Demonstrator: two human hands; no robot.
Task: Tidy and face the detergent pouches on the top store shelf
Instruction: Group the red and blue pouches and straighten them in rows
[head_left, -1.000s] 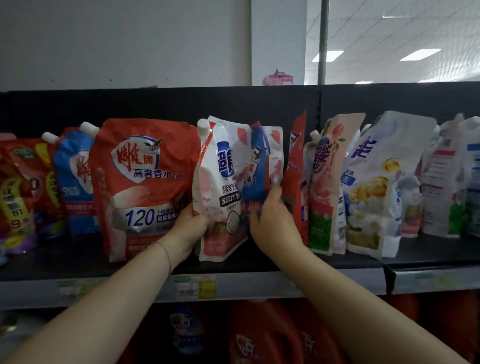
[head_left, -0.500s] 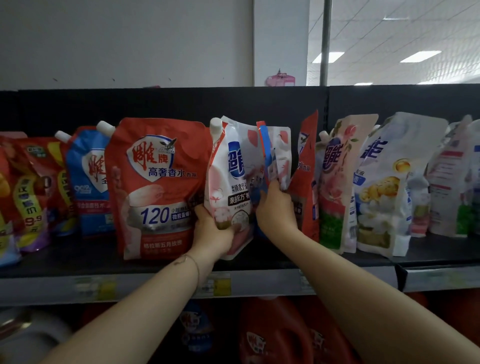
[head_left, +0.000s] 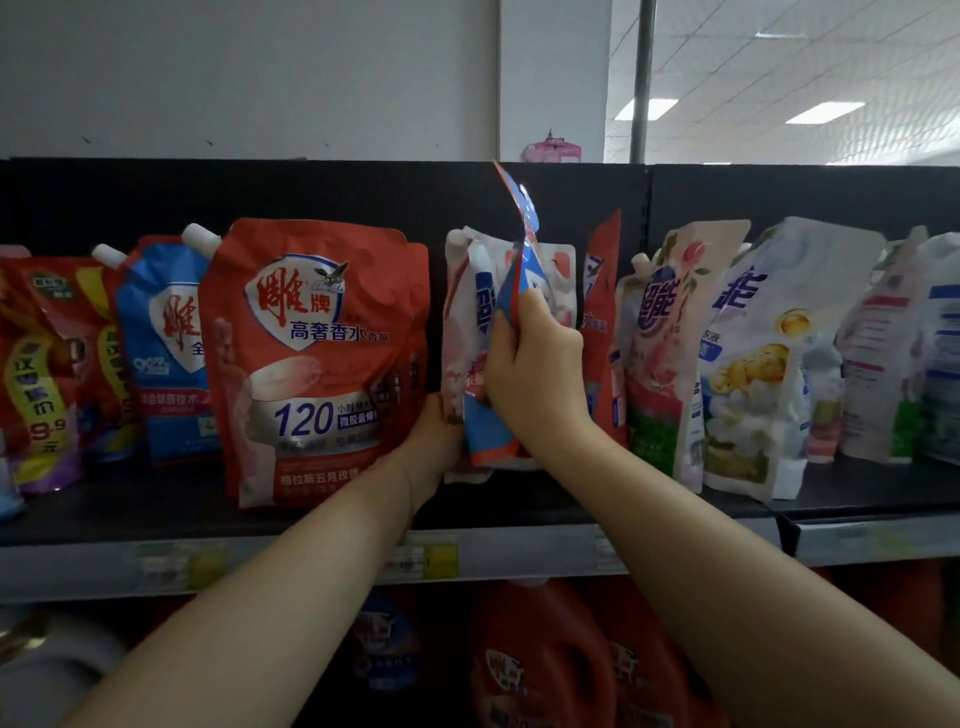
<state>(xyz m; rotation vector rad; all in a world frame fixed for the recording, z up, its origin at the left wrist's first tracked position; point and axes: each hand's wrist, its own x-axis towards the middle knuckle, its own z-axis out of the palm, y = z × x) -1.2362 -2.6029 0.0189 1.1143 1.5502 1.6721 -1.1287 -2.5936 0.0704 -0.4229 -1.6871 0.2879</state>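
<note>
The right hand (head_left: 535, 374) was closed around a blue and red pouch (head_left: 511, 291), which stood tilted and rose above the fingers. The left hand (head_left: 434, 441), just below and beside it, gripped the lower edge of a white and pink pouch (head_left: 460, 332) on the top shelf (head_left: 322, 558).

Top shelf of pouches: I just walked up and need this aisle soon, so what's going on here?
A person is straightening detergent pouches. The right hand grips a blue and red pouch lifted edge-on above its neighbours, while the left hand steadies a white and pink pouch standing on the shelf. The big red pouch already faces front.
</note>
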